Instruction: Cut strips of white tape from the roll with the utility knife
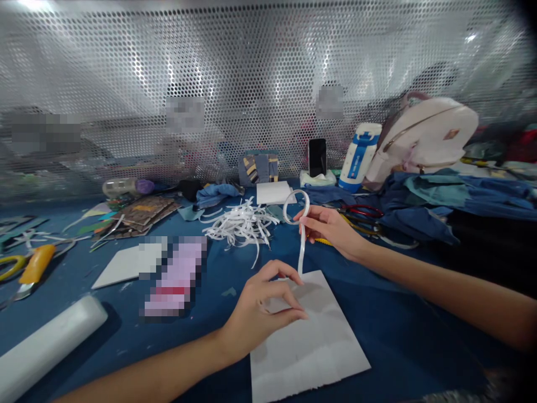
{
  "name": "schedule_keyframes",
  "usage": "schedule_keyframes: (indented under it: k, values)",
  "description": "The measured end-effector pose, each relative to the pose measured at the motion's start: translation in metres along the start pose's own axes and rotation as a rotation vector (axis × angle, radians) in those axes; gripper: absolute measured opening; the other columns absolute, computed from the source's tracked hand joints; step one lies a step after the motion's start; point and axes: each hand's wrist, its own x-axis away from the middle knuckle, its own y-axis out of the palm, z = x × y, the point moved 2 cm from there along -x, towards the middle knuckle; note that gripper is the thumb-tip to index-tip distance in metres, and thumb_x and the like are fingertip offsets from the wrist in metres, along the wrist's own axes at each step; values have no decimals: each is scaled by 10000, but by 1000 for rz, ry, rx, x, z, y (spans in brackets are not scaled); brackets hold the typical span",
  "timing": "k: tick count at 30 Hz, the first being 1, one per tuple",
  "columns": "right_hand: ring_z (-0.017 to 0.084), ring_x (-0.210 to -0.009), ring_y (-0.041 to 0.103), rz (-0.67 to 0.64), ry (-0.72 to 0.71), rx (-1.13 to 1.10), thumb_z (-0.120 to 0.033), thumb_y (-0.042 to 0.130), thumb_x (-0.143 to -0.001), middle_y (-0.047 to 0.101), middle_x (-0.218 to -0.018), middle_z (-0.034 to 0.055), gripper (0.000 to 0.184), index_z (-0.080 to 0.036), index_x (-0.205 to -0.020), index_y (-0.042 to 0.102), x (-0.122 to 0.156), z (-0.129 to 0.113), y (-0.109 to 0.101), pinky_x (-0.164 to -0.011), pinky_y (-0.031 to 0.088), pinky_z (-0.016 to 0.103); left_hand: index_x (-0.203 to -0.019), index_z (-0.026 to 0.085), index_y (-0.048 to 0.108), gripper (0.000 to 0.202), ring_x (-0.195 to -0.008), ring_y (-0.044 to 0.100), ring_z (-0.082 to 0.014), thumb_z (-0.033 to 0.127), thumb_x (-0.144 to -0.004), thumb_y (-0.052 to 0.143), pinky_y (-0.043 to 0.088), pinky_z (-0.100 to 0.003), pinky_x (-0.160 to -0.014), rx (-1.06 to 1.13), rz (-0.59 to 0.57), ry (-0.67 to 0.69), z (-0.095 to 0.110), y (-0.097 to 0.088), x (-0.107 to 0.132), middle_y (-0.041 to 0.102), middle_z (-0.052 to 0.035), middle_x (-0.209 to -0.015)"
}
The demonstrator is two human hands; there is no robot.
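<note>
My right hand [329, 228] pinches a thin roll of white tape [290, 208], raised above the table. A narrow strip of it [302, 252] hangs down toward the far edge of a white card sheet [310, 336]. Over the left part of that sheet is my left hand [272, 302], its thumb and fingers curved but apart, with a visible gap between them. The lower end of the strip comes down beside my left fingertips; I cannot tell whether they touch. The sheet lies flat, partly covered by my left hand.
Beyond my hands lies a heap of thin white strips [243, 224]. To the left are orange-handled scissors [37, 263], a white card [126, 263], a blurred-out purple item [180, 274] and a long pale case [54, 336]. A bottle [358, 159], phone [317, 157] and backpack [432, 134] stand behind.
</note>
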Motion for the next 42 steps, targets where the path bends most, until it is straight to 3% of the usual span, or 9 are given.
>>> schedule_keyframes:
  k: [4, 9, 13, 19, 24, 28, 32, 36, 42]
  values:
    - [123, -681, 664, -184, 34, 109, -404, 721, -856, 693, -766, 24, 277, -162, -984, 675, 0, -21, -3, -591, 540, 213, -691, 162, 689, 192, -902, 651, -178, 242, -830, 794, 489, -300, -827, -13, -46, 57, -1, -2, 0, 680, -53, -945]
    - [120, -654, 657, -281, 25, 168, -346, 759, -823, 708, -782, 25, 271, -158, -1000, 676, 12, -41, -2, -599, 570, 228, -899, 174, 741, 138, -856, 669, -170, 221, -966, 630, 491, -292, -806, -66, -218, 199, 1, -2, -2, 736, -72, -902]
    - [128, -663, 659, -313, 59, 148, -301, 761, -817, 704, -775, 14, 227, -175, -983, 671, 30, -33, 4, -601, 580, 241, -876, 184, 745, 154, -860, 674, -171, 197, -966, 620, 507, -282, -784, -80, -209, 203, -2, -2, -2, 735, -75, -911]
    - [123, -654, 641, -196, 54, 91, -265, 772, -807, 677, -759, 5, 205, -179, -965, 676, 48, -30, 11, -617, 581, 252, -773, 188, 710, 183, -810, 654, -164, 189, -944, 647, 497, -275, -748, -123, -180, 202, -2, -1, 0, 719, -56, -843]
    - [113, -622, 634, -217, 58, 72, -234, 757, -810, 670, -741, -1, 187, -179, -957, 656, 57, -30, 14, -594, 572, 239, -712, 179, 659, 207, -782, 641, -146, 173, -917, 687, 464, -262, -746, -139, -202, 237, -1, -1, 0, 702, -27, -800]
    - [108, -603, 634, -242, 65, 81, -242, 765, -805, 664, -717, -11, 207, -171, -957, 645, 62, -18, 13, -596, 567, 240, -767, 175, 654, 212, -778, 642, -147, 253, -963, 640, 438, -274, -759, -189, -284, 302, -3, 1, 2, 710, -28, -834]
    - [100, -584, 635, -253, 90, 75, -253, 784, -792, 661, -715, -19, 229, -163, -945, 639, 67, -9, 13, -594, 563, 235, -805, 172, 659, 420, -696, 608, -145, 433, -1044, 432, 414, -277, -678, -311, -413, 392, -1, 3, 7, 667, -37, -782]
    - [95, -581, 638, -305, 112, 45, -252, 781, -799, 671, -724, -14, 231, -151, -945, 633, 70, -3, 17, -596, 563, 228, -947, 179, 691, 552, -615, 556, -146, 486, -1073, 250, 375, -300, -596, -387, -505, 468, 5, 6, 8, 639, -27, -727]
    - [98, -588, 647, -345, 151, 14, -237, 784, -802, 685, -735, -13, 228, -151, -960, 643, 74, 5, 20, -610, 562, 229, -1072, 198, 677, 464, -635, 565, -161, 515, -1054, 338, 367, -313, -594, -411, -601, 579, 9, 12, 9, 645, -27, -759]
